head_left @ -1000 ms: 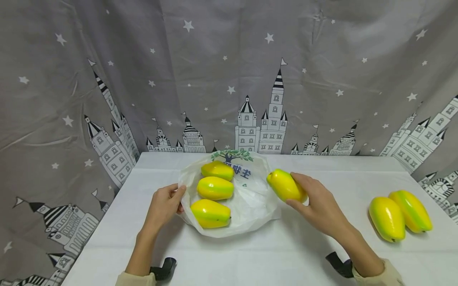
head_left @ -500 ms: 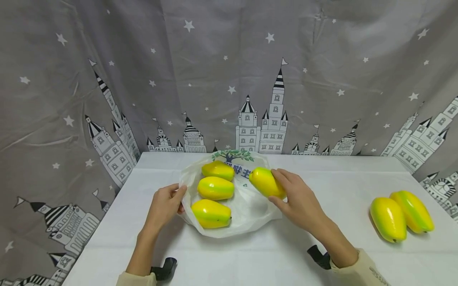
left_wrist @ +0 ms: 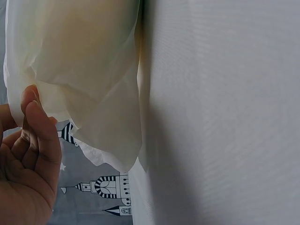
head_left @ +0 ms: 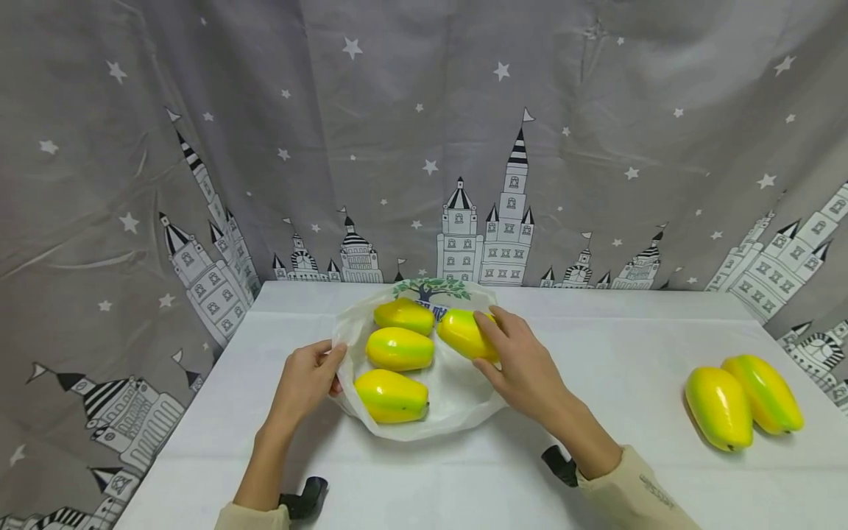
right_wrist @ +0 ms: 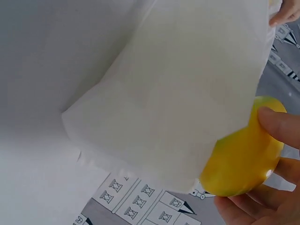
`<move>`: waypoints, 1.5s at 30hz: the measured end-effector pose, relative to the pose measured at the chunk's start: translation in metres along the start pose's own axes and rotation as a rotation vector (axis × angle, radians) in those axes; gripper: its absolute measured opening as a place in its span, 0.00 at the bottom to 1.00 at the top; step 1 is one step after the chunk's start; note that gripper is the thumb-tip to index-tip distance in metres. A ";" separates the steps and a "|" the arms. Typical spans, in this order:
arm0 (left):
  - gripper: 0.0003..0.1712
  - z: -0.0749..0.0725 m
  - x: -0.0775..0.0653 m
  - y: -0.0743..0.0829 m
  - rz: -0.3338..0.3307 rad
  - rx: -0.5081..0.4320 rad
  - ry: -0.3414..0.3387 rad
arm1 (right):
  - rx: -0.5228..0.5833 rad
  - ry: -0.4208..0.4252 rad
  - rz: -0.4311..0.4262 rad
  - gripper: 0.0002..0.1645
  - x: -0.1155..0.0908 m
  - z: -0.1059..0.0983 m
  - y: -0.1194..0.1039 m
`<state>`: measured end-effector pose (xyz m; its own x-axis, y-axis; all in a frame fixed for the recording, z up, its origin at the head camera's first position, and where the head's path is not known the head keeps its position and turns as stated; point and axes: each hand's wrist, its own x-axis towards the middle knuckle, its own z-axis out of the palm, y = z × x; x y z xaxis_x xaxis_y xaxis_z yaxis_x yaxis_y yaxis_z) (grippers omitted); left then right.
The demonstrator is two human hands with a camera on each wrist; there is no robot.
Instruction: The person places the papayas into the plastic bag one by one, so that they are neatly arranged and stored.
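A white plastic bag point(head_left: 457, 397) with a printed tree lies wide open on the table. Three yellow-green papayas sit in its left half: a back papaya point(head_left: 403, 316), a middle papaya point(head_left: 400, 349) and a front papaya point(head_left: 392, 396). My left hand point(head_left: 310, 379) pinches the bag's left rim between thumb and fingers, as the left wrist view shows too. A further papaya point(head_left: 464, 333) is in the grip of my right hand point(head_left: 523, 364), over the bag's right side. In the right wrist view the bag's wall hides part of this held papaya point(right_wrist: 241, 159).
Two more papayas, a nearer papaya point(head_left: 718, 408) and a farther papaya point(head_left: 763, 394), lie side by side at the table's right. The white-covered table point(head_left: 424, 486) ends at the back against a grey curtain point(head_left: 397, 132) printed with castles and stars.
My right hand has carried its papaya leftward, from beside the bag's right rim to over the bag's inside. The left hand has kept its hold on the rim.
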<state>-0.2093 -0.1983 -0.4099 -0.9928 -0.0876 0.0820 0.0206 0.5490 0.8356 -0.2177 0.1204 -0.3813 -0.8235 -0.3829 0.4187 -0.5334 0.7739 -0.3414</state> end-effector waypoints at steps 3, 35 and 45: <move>0.21 0.000 0.000 0.000 -0.003 0.000 0.001 | 0.000 -0.003 -0.009 0.40 0.006 0.004 -0.001; 0.22 0.000 -0.001 0.001 -0.017 -0.015 -0.005 | -0.168 -0.080 -0.055 0.33 0.035 0.043 0.020; 0.22 -0.002 -0.001 0.001 -0.023 -0.017 -0.008 | -0.208 -0.099 -0.023 0.35 0.037 0.048 0.023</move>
<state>-0.2082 -0.1988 -0.4078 -0.9939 -0.0933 0.0584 -0.0002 0.5324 0.8465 -0.2697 0.0997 -0.4139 -0.8317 -0.4415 0.3367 -0.5098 0.8475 -0.1477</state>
